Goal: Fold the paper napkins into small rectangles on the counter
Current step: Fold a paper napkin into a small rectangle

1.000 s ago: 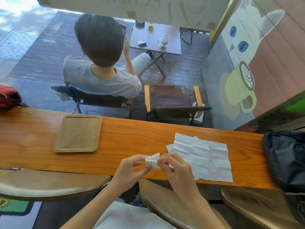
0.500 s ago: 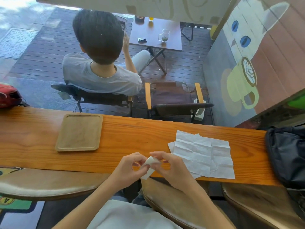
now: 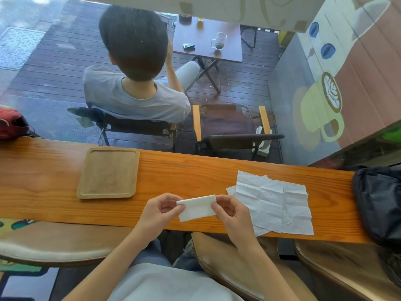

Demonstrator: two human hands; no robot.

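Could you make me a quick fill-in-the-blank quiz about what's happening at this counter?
1. Both hands pinch a folded ____ by its two ends.
2. The wooden tray lies to the ____ of the left hand.
3. The unfolded napkins lie flat beside the ____ hand.
4. The dark bag sits at the counter's ____ end.

Missing words: napkin; left; right; right

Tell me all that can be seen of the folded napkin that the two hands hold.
The folded napkin is white, soft-looking paper, folded into a small rectangle, its long side running left to right, slightly tilted. Its top edge looks like a thick fold. The left hand pinches its left end and the right hand its right end, over the counter's near edge. Whether it touches the wood cannot be told.
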